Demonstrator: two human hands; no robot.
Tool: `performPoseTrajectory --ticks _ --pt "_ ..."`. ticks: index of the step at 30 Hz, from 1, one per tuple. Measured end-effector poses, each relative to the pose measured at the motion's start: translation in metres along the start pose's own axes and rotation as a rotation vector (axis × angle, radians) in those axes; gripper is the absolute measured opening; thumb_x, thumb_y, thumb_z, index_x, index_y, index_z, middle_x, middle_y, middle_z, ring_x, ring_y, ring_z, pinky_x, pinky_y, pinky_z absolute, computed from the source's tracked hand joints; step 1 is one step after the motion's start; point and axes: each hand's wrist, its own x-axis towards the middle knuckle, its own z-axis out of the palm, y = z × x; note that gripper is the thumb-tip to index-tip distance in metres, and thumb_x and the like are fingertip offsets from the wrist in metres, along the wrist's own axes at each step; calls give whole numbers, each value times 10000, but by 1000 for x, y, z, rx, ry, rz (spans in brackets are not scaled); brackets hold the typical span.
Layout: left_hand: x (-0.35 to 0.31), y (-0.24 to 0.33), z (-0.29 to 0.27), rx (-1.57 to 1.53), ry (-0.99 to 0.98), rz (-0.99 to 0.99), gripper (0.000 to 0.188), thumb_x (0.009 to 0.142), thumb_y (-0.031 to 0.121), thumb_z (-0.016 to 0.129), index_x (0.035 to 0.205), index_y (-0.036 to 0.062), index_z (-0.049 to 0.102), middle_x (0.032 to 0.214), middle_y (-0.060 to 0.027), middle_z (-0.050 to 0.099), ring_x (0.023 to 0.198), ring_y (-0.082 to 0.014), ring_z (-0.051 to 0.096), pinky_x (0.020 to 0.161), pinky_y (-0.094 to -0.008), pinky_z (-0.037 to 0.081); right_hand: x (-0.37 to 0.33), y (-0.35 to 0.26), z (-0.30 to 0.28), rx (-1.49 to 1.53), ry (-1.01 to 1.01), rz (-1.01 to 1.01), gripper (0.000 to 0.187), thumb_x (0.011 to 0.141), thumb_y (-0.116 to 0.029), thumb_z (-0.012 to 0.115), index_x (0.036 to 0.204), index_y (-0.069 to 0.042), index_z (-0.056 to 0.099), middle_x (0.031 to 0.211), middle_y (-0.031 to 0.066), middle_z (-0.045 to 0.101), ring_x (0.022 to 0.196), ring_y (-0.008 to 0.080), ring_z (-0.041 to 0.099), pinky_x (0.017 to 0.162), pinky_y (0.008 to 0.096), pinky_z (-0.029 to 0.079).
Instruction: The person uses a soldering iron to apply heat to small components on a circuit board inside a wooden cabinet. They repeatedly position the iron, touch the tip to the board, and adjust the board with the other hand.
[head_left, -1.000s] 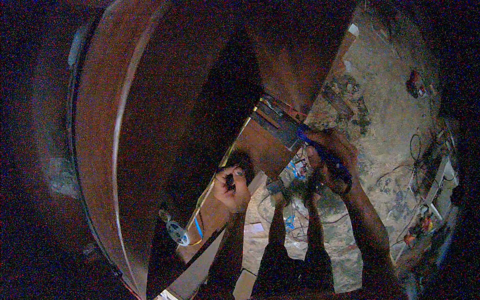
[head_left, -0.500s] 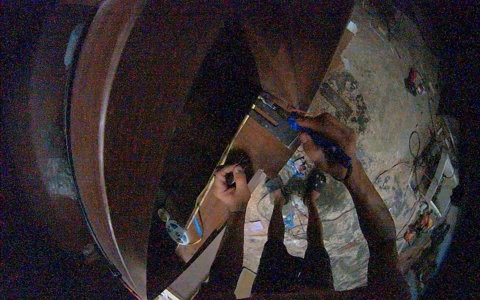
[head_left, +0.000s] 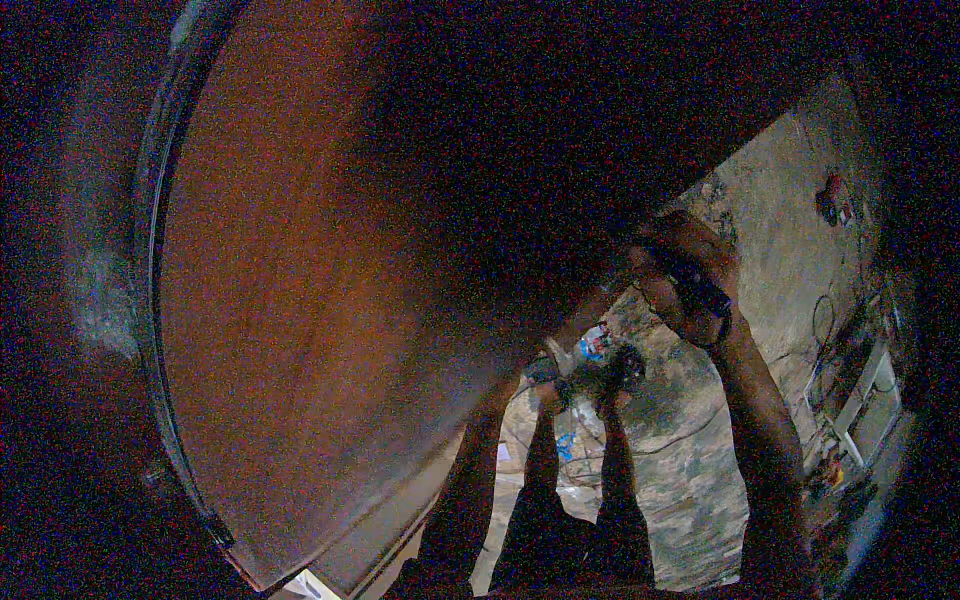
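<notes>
A large brown wooden panel (head_left: 280,300) fills the left and middle of the view, its right part in deep shadow. My left forearm (head_left: 475,470) rises from the lower edge to the panel's lower right side; the hand there is lost in the dark, so its fingers do not show. At the panel's right edge my right hand (head_left: 690,275) is closed around a dark tool with a thick handle (head_left: 705,295). Its front end is hidden in shadow, and its kind cannot be made out.
My feet (head_left: 550,395) stand on a stained concrete floor (head_left: 690,480). Between them and the panel lies a small blue and white item (head_left: 595,342). Cables, a pale frame (head_left: 865,400) and a red and black object (head_left: 832,200) lie at the right.
The brown panel now covers the inner board, strip and white spool seen before. My left hand has gone from a visible pinch into the dark. My right hand shifted slightly right and down.
</notes>
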Motion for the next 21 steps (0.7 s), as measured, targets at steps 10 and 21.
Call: performPoseTrajectory --ticks 10,21 --pt "11 -12 -11 -61 -22 -66 133 863 133 661 924 21 623 753 -42 628 656 -102 542 601 -256 463 -4 12 18 -8 -56 -61 300 831 -155 640 1112 -68 580 1045 119 575 944 267 557 815 349 460" --pt "7 -22 -9 -134 -121 -89 100 864 106 655 917 32 615 710 -24 619 602 -87 523 552 -235 435 -20 48 26 0 -119 -89 384 875 -154 594 1232 -65 485 1203 126 485 1093 255 470 915 334 401"
